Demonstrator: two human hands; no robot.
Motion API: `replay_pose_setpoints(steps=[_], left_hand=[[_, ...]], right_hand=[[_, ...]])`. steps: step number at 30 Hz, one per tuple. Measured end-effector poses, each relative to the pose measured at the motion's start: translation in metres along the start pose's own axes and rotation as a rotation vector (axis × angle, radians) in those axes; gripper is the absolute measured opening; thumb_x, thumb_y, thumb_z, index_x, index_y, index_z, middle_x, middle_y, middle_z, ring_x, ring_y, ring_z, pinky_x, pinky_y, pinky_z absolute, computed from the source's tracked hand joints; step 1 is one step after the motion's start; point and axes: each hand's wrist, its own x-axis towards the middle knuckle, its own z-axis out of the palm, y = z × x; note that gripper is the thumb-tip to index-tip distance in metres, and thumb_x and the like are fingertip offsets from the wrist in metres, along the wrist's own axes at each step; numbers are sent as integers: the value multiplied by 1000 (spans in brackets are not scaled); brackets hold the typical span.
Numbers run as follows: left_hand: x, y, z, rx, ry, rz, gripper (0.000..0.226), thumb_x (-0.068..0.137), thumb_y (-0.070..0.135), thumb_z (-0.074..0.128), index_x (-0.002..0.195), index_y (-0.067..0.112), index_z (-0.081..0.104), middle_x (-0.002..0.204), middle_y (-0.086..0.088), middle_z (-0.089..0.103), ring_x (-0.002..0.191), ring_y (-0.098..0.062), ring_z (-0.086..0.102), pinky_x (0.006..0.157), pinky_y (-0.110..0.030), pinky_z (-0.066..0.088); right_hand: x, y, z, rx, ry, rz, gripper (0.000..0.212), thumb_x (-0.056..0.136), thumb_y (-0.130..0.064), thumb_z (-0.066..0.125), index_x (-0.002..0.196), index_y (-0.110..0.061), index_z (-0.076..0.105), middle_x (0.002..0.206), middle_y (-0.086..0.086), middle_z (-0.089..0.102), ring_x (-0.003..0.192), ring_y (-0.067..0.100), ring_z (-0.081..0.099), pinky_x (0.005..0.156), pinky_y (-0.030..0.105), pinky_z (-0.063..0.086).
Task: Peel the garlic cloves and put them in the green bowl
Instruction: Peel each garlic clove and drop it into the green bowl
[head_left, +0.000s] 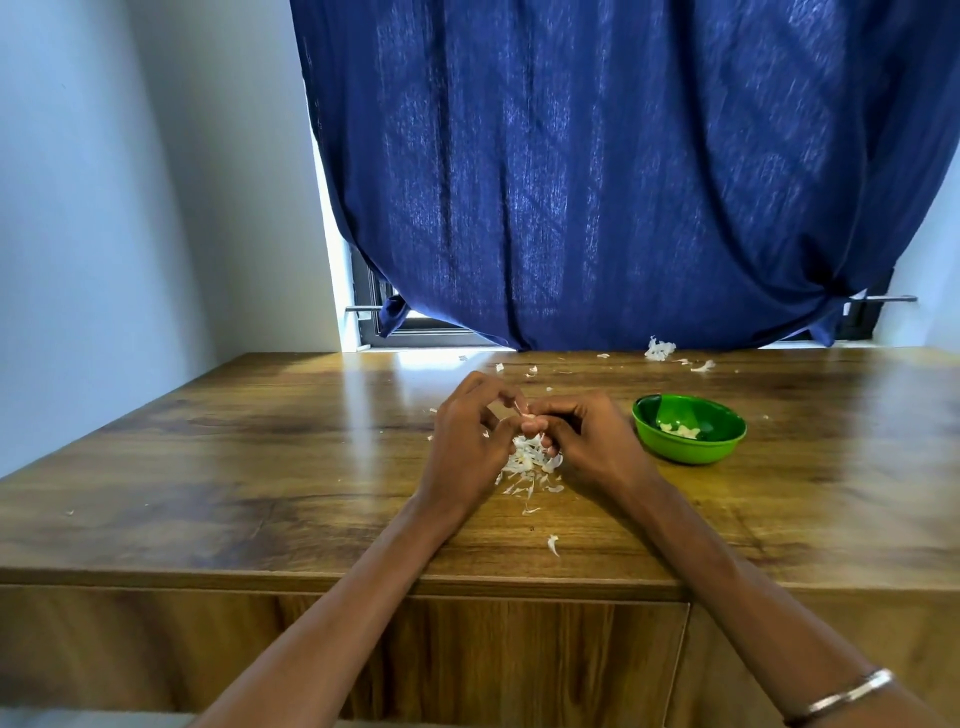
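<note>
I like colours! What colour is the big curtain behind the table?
Dark blue. The curtain shows best in the head view.

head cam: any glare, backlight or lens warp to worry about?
Head view: daylight leaks around the dark blue curtain, leaving bright glare on the glossy wooden table; the shiny green bowl shows highlights; wide-angle warp bows the curtain's sides; hands and peel are sharp.

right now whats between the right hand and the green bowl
Head view: only a bare strip of wooden table between the right hand and the green bowl.
</note>
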Motion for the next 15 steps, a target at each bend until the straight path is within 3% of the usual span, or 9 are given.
replay_pose_setpoints(steps=[6, 9, 12, 15], left_hand=[[2, -1, 2, -1, -26, 2, 22, 90, 2, 68, 90, 22, 60, 98, 10, 56, 82, -18, 63, 67, -43, 58], [1, 0, 2, -3, -24, -5, 25, 88, -1, 70, 90, 21, 59, 97, 8, 57, 85, -17, 62, 72, -36, 58], [1, -1, 2, -28, -34, -37, 21, 89, 0, 71, 92, 18, 60, 99, 7, 60, 87, -16, 63, 75, -28, 57], [0, 1, 0, -42, -85, -71, 15, 91, 4, 70, 95, 15, 60, 100, 5, 61, 88, -18, 66, 64, -31, 58]], right_hand=[[-1, -4, -1, -38, -34, -50, 29, 102, -8, 52, 105, -26, 73, 76, -23, 66, 72, -10, 61, 63, 9, 47], [-3, -6, -1, 2, -54, -83, 34, 102, -8, 51, 91, -33, 69, 77, -18, 68, 74, -8, 62, 64, 10, 47], [-5, -5, -1, 11, -59, -81, 36, 102, -7, 50, 88, -36, 68, 79, -17, 69, 76, -6, 63, 66, 11, 48], [-3, -1, 0, -7, -60, -85, 35, 102, -7, 51, 89, -34, 70, 81, -15, 71, 79, -1, 64, 67, 15, 51]])
